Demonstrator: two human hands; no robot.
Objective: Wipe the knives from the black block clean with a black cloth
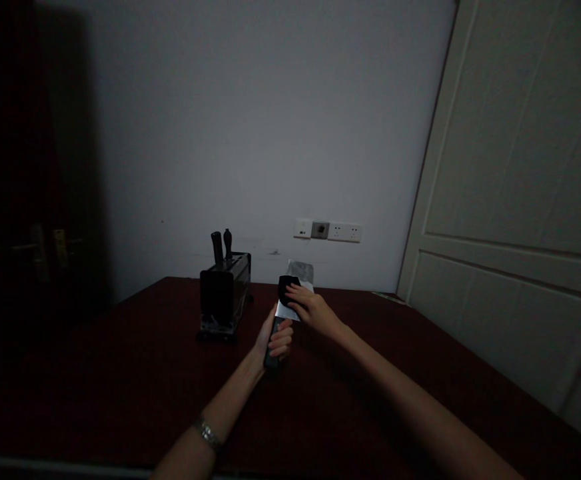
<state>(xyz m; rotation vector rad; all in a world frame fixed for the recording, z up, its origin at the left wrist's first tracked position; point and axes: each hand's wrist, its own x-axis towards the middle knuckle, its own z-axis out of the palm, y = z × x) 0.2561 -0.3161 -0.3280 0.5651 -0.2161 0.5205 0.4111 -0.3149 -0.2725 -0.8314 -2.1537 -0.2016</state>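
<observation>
My left hand is closed around the dark handle of a broad cleaver, holding it above the dark red table with the blade pointing away. My right hand pinches a small black cloth and presses it against the lower part of the shiny blade. A bracelet sits on my left wrist.
A black knife block with two dark handles sticking out stands on the table left of the cleaver. Wall sockets sit behind on the white wall. A pale door is at the right, a dark door at the left.
</observation>
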